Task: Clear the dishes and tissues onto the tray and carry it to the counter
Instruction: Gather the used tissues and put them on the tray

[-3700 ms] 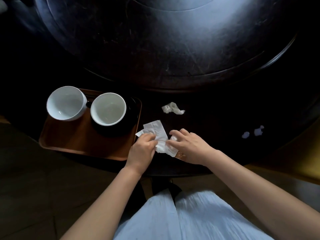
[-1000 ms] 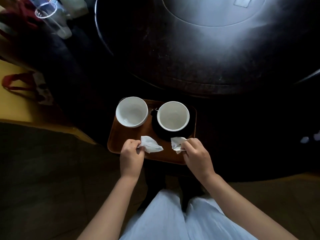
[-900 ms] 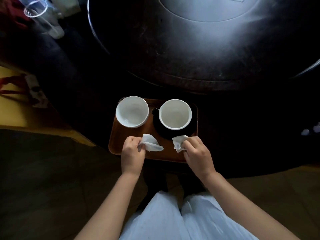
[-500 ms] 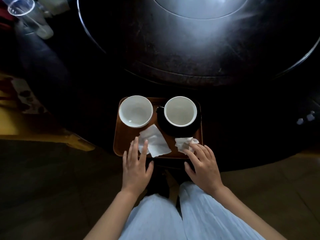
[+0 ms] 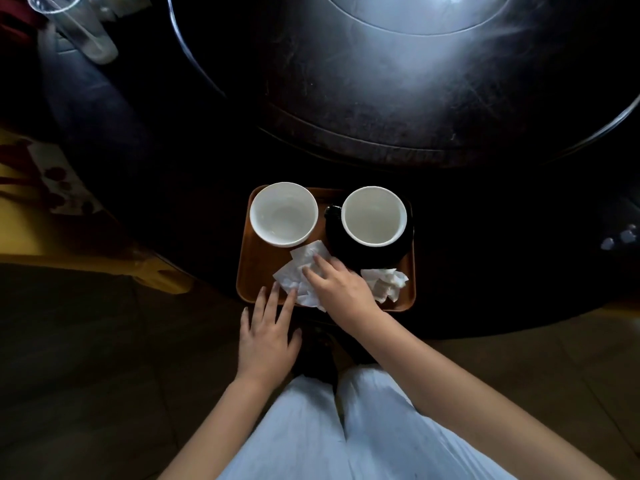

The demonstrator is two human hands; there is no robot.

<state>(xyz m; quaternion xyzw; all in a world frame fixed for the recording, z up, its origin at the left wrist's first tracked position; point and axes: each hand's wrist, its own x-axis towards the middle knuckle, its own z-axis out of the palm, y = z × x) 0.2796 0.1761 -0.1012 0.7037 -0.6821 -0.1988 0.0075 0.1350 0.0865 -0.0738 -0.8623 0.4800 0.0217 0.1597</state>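
Note:
A brown tray (image 5: 254,271) rests at the near edge of the dark round table. On it stand a white bowl (image 5: 284,213) at the left and a white cup (image 5: 374,216) on a black saucer (image 5: 363,254) at the right. A flat white tissue (image 5: 301,268) lies in the tray's front middle, and a crumpled tissue (image 5: 384,284) lies at the front right. My right hand (image 5: 337,285) reaches across and presses its spread fingers on the flat tissue. My left hand (image 5: 268,334) hovers open at the tray's front edge, its fingertips near the tissue's corner.
A raised round turntable (image 5: 398,81) fills the middle of the table (image 5: 173,168). A clear plastic cup (image 5: 74,29) stands at the far left. Small pale scraps (image 5: 620,237) lie on the table at the right. My light trousers (image 5: 346,427) are below.
Both hands let go of the tissues, which now lie on the tray. My right hand crossed left onto the flat tissue. My left hand drew back slightly.

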